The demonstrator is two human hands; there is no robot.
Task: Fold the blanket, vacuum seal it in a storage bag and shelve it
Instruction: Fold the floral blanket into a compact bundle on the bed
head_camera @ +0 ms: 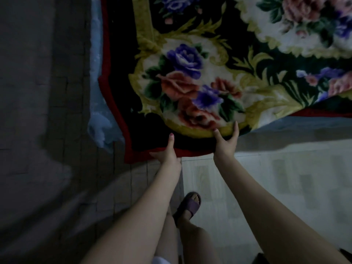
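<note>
Blanket (190, 77), floral plush with red border, spread over upper centre and right of frame on a bed with a pale blue sheet (101, 119). Left hand (167, 153) pinches the red bottom edge, thumb on top. Right hand (226, 141) grips the same edge just beside it, fingers spread onto the yellow band. Tiled floor (266, 187) below; one foot in a purple slipper (188, 204). Dim room. No legible writing.

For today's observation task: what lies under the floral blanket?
A light blue sheet shows beneath the floral blanket along its left edge and lower right. Whatever is under that is covered.
</note>
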